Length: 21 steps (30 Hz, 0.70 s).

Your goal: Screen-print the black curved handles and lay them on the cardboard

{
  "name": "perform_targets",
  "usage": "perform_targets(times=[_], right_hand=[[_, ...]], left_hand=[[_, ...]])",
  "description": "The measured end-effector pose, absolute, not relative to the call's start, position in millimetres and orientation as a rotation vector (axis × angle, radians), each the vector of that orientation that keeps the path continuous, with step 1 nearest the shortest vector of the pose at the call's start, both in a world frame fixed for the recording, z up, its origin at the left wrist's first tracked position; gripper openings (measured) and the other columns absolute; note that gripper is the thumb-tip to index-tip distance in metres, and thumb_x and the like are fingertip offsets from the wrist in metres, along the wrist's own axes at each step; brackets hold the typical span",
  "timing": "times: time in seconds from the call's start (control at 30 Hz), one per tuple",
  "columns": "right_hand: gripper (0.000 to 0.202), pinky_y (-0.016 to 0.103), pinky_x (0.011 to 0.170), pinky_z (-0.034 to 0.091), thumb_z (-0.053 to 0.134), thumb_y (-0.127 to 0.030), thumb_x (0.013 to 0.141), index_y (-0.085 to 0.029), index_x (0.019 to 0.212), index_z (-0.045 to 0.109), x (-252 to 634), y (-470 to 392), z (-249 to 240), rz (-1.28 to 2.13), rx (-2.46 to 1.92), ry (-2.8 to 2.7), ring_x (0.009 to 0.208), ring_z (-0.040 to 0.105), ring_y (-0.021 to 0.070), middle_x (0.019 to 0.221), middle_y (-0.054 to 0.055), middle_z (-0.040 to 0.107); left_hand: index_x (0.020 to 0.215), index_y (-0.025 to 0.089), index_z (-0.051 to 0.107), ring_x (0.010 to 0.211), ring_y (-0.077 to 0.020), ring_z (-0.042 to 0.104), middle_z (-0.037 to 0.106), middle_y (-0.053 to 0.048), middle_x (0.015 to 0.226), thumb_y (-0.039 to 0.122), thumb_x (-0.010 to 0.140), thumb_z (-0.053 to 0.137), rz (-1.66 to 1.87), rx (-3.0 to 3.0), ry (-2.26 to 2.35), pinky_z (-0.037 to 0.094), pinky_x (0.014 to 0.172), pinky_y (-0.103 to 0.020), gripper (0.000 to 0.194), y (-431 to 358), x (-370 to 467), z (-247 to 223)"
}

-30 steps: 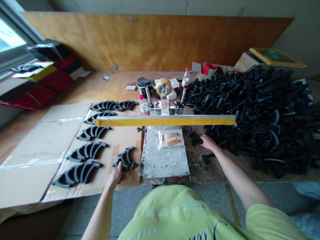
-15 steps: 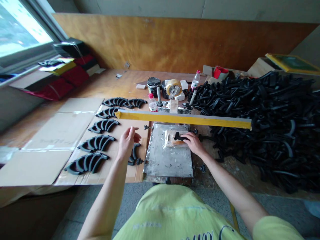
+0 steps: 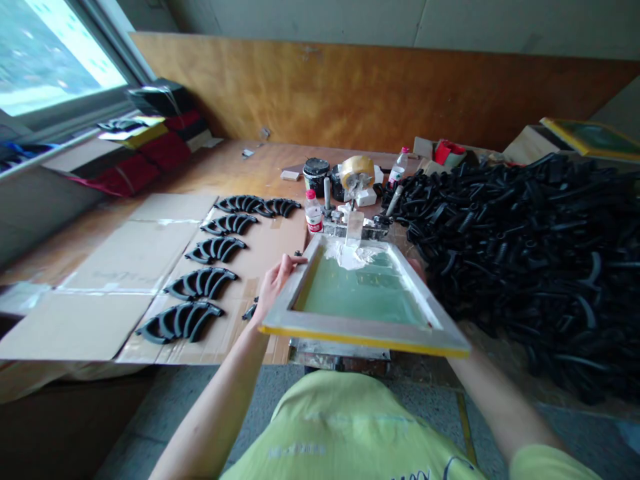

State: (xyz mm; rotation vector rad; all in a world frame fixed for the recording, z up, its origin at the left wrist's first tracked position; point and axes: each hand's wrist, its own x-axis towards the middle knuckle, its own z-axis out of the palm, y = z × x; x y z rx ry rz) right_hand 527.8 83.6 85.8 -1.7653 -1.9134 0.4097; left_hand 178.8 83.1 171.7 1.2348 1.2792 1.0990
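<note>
The frame (image 3: pixel 360 333) spans the middle of the table (image 3: pixel 260 163), over a metal plate (image 3: pixel 340 351) whose near edge shows beneath it; its far end lies by the clamp (image 3: pixel 367 231); the near rail seems raised clear of the plate. The left hand (image 3: pixel 273 290) is at the left rail, its fingers bunched and seemingly touching it; whether they close round it I cannot tell; the right hand (image 3: pixel 418 269) is mostly hidden behind the right rail, so its fingers cannot be judged. The frame looks stiff and fairly light; the green sheet (image 3: pixel 360 300) inside looks thin and easily damaged, with a white patch (image 3: pixel 345 255) near its far end; the side rails look the best place to hold, fingers off the sheet. Fans of black handles (image 3: pixel 201 283) lie on cardboard (image 3: pixel 185 230) to the left; a heap of black parts (image 3: pixel 520 267) sits to the right.
</note>
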Motion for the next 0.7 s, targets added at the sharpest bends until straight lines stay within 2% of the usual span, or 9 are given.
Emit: perform_targets(times=[0.07,0.17,0.23,0.3,0.4,0.6,0.7], right_hand=[[0.037,0.048,0.1,0.042,0.043,-0.019,0.089,-0.017,0.12,0.063,535.2,102.5,100.0,0.264,-1.808,-1.792,0.112,0.054,0.0294,0.112,0.013,0.063],[0.049,0.045,0.105,0.039,0.059,-0.022,0.083,-0.016,0.131,0.054,508.5,136.9,118.1,0.051,-1.655,-1.871,0.124,0.047,0.0287,0.131,0.015,0.053],[0.051,0.043,0.102,0.041,0.066,-0.019,0.078,-0.015,0.128,0.054,477.1,156.1,124.8,0.029,-1.584,-2.056,0.122,0.048,0.0291,0.128,0.015,0.055],[0.033,0.038,0.093,0.044,0.064,-0.016,0.079,-0.015,0.112,0.062,449.6,165.8,125.5,0.1,-1.636,-2.213,0.108,0.055,0.0275,0.11,0.014,0.064],[0.014,0.032,0.083,0.044,0.057,-0.011,0.082,-0.017,0.092,0.065,431.0,156.7,118.2,0.18,-1.72,-2.335,0.093,0.059,0.0239,0.092,0.011,0.067],[0.017,0.031,0.08,0.042,0.053,-0.006,0.078,-0.017,0.085,0.064,453.8,106.7,116.3,0.272,-1.241,-2.665,0.091,0.058,0.0224,0.089,0.008,0.066],[0.013,0.029,0.073,0.042,0.056,-0.009,0.077,-0.019,0.079,0.063,459.0,107.0,124.9,0.39,-1.17,-2.699,0.082,0.059,0.0204,0.083,0.005,0.065]], left_hand=[[0.102,0.015,0.071,0.058,-0.0121,0.052,0.063,-0.001,0.072,0.067,0.078,0.056,0.93,1.209,1.314,0.038,0.051,-0.022,0.059,66.6,171.0,147.1],[0.13,0.018,0.057,0.054,-0.011,0.051,0.061,0.001,0.069,0.06,0.076,0.063,0.836,1.145,1.332,0.035,0.049,-0.02,0.069,52.4,167.3,104.4],[0.139,0.019,0.047,0.054,-0.011,0.051,0.06,0.002,0.069,0.056,0.076,0.064,0.825,1.143,1.345,0.036,0.049,-0.02,0.075,50.1,168.2,79.4],[0.141,0.02,0.045,0.055,-0.0112,0.052,0.06,0.002,0.07,0.055,0.077,0.063,0.816,1.141,1.346,0.038,0.05,-0.02,0.075,50.9,169.2,61.9],[0.138,0.02,0.049,0.057,-0.0122,0.054,0.06,0.002,0.072,0.055,0.077,0.063,0.819,1.114,1.34,0.039,0.051,-0.021,0.072,52.6,168.9,49.8],[0.136,0.02,0.05,0.058,-0.0119,0.053,0.061,0.001,0.074,0.054,0.079,0.061,0.809,1.13,1.325,0.041,0.052,-0.021,0.067,52.4,167.4,48.9],[0.136,0.02,0.05,0.056,-0.011,0.051,0.059,0.001,0.073,0.054,0.08,0.06,0.817,1.123,1.327,0.041,0.051,-0.021,0.067,52.0,167.8,49.8]])
